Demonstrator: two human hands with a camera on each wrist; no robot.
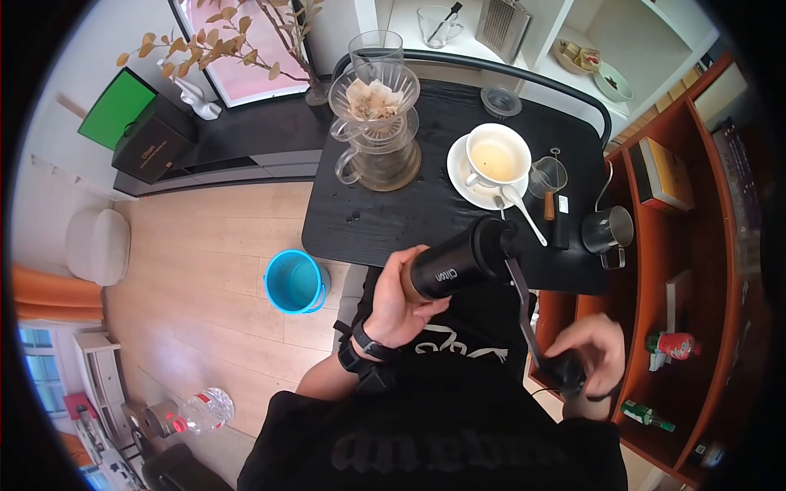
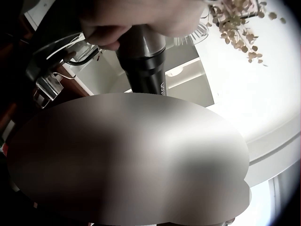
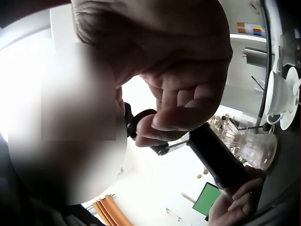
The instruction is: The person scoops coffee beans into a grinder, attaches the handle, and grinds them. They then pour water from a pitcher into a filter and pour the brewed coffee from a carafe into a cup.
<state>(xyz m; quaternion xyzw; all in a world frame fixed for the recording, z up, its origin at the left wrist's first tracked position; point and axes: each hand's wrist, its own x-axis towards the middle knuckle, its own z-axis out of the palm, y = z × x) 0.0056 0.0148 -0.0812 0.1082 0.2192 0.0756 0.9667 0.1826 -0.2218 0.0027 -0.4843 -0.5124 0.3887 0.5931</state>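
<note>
Holding black hand coffee grinder (image 1: pixel 458 263) aslant in mid-air by near edge of counter (image 1: pixel 340 225), with fingers of left hand (image 1: pixel 395 304) wrapped round lower barrel. Pinching crank knob (image 1: pixel 563 372) in curled fingers of right hand (image 1: pixel 596 348). To turn well: brace barrel firmly, follow the crank's own plane, push evenly, ease off at any jam, avoid knocking white spoon (image 1: pixel 524 214)
</note>
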